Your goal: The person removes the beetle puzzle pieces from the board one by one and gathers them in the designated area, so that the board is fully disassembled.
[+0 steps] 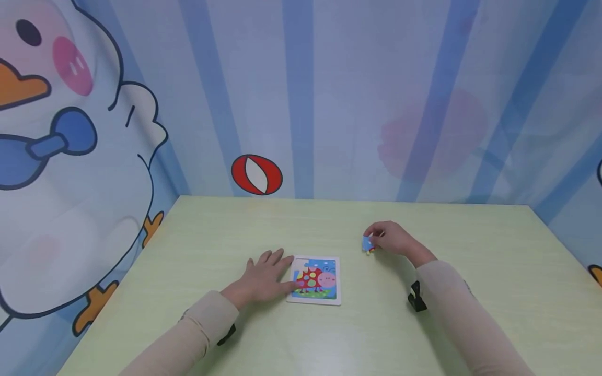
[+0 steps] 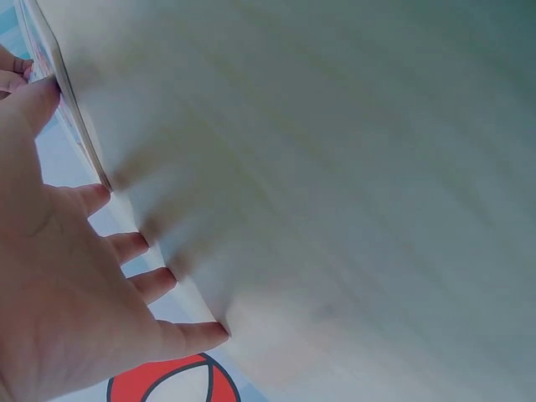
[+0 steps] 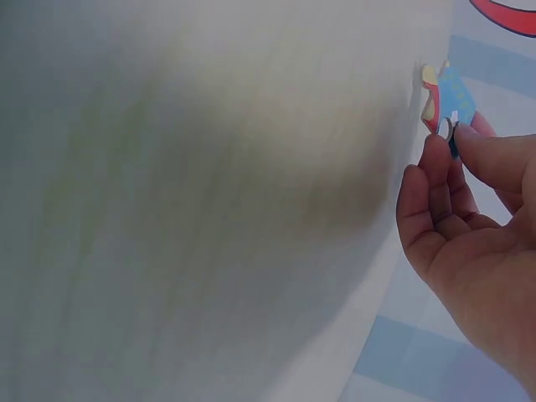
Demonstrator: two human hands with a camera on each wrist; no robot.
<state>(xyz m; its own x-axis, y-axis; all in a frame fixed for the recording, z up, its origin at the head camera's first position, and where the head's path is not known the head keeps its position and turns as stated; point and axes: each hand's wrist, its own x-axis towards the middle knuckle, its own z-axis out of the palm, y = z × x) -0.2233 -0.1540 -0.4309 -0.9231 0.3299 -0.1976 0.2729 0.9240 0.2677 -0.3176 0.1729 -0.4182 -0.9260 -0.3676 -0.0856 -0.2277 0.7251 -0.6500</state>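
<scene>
A square jigsaw puzzle [image 1: 324, 292] in a white frame, with a red spotted ladybug picture, lies on the table; a pale bare patch shows at its upper left. My left hand [image 1: 261, 279] is spread flat beside it, thumb and index fingertip at the frame's left side. In the left wrist view the frame edge [image 2: 74, 109] meets the thumb. To the right of the puzzle, my right hand [image 1: 392, 240] pinches a blue puzzle piece [image 3: 455, 96] with red and yellow edges, between thumb and fingers. Whether it is a single piece I cannot tell.
The pale yellow-green table [image 1: 235, 224] ends at a blue striped cloth backdrop [image 1: 338, 104]. A printed duck figure [image 1: 84, 209] covers the left side of the cloth, and a red and white oval [image 1: 240, 177] is printed just above the table's back edge.
</scene>
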